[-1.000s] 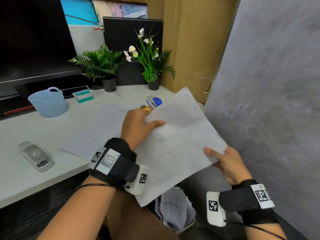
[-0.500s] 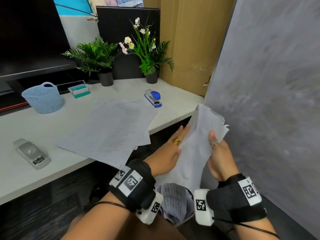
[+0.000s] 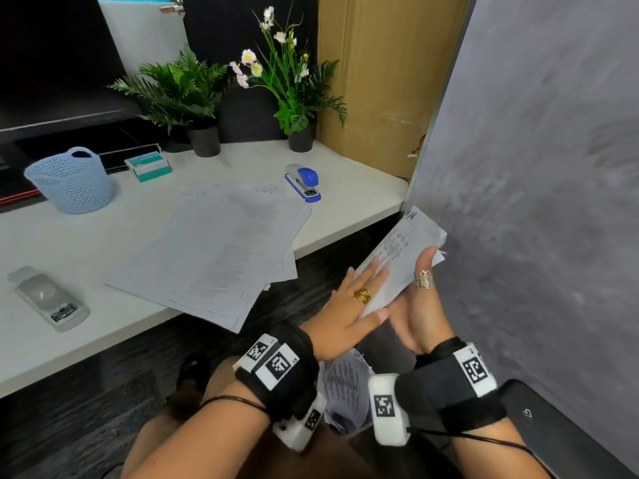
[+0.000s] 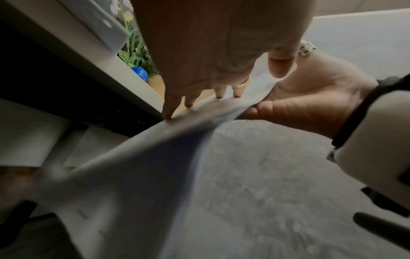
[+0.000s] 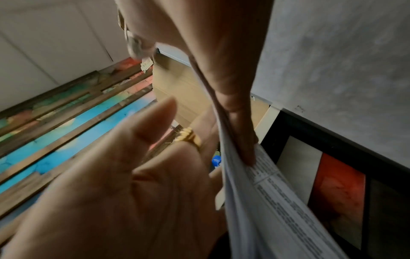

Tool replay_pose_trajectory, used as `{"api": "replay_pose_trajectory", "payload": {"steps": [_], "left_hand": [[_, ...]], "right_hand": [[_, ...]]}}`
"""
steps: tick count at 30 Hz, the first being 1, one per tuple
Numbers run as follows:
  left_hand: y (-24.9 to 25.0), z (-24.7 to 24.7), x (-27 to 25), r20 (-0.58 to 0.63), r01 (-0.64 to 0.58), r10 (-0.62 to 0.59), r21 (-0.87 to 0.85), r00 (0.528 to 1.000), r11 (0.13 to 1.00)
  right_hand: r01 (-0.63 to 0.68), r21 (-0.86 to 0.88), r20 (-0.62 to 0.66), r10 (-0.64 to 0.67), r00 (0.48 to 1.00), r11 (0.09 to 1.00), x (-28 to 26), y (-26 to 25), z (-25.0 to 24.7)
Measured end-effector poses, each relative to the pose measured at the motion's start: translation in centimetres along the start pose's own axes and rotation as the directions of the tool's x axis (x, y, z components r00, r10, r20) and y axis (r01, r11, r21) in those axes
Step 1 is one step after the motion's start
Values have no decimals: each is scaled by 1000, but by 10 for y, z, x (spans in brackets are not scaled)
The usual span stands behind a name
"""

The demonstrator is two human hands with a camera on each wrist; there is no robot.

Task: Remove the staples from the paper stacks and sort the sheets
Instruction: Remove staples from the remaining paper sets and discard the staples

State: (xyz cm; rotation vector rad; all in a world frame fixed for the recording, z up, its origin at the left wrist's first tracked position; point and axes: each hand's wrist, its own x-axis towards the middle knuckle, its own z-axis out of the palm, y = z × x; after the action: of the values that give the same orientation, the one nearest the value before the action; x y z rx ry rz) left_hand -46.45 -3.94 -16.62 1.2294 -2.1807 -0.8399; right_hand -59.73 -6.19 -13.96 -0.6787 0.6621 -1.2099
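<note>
On the far left of the white desk [image 3: 52, 340] a grey staple remover [image 3: 48, 299] is lying alone, and behind it a light blue basket [image 3: 71, 181] is standing near a small green and white box [image 3: 148, 165]. I cannot tell what the basket is holding. In the middle of the desk the loose sheets [image 3: 211, 250] are lying in a fanned pile, one corner hanging over the front edge; I am judging that these are the sheets already freed from staples and put there for sorting. Just behind the pile the blue stapler [image 3: 304, 183] is resting, and two potted plants [image 3: 193, 95] are standing at the back.

To the right, below the desk edge, I am holding a folded paper [image 3: 397, 257] between both hands. My left hand [image 3: 349, 316] is flat and wide, its fingers [image 3: 371, 271] straight and pressing on the printed side, I think to flatten the fold. My right hand [image 3: 418, 305] is supporting the paper from behind, the thumb curled over its edge so that it is not slipping.

Under my wrists a bin with crumpled papers [image 3: 345, 388] is partly showing. I am judging that this folded paper is going there, which is why I am holding it away from the desk pile.
</note>
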Motion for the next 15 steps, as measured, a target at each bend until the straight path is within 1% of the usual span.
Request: {"api": "replay_pose_trajectory", "payload": {"steps": [1,2,3,4,5,6,7,8,9,10,12,14,15], "left_hand": [[1,-1,1,34,8,-7,-41,999,999],[-3,-1,1,56,33,-28,-78,998,996],[-5,-3,2,73,75,-65,-142,995,987],[-7,-5,2,74,74,-64,-139,995,987],[-11,-7,2,56,49,-41,-139,998,989],[-15,-11,2,0,25,-26,-118,1000,993],[-19,-14,2,-103,14,-24,-97,994,995],[-23,-15,3,-220,21,-44,-106,974,994],[-26,-17,5,-297,45,-90,-157,951,987],[-28,-18,7,-316,86,-157,-228,936,970],[-31,-18,13,-264,175,-272,-338,925,925],[-39,-13,16,-257,212,-310,-347,915,913],[-45,-11,17,-288,228,-321,-313,902,922]], "right_hand": [[8,-25,9,-8,1000,1000,0,1,-1],[9,-88,-8,-9,1000,996,-1,1,-1],[14,-197,-39,-22,999,980,-1,0,-2],[27,-341,-77,-56,995,940,1,0,-5],[26,-488,-132,-103,986,872,4,0,-9],[0,-594,-178,-131,975,804,7,0,-14],[-26,-652,-209,-147,967,758,9,1,-21],[-46,-677,-223,-145,964,734,9,1,-24],[-56,-674,-222,-130,966,736,9,1,-27],[-65,-653,-209,-97,973,755,7,1,-27],[-66,-596,-167,-44,985,800,6,5,-29],[-53,-611,-142,-43,989,790,4,10,-29],[-32,-650,-132,-70,989,759,4,10,-29]]}}
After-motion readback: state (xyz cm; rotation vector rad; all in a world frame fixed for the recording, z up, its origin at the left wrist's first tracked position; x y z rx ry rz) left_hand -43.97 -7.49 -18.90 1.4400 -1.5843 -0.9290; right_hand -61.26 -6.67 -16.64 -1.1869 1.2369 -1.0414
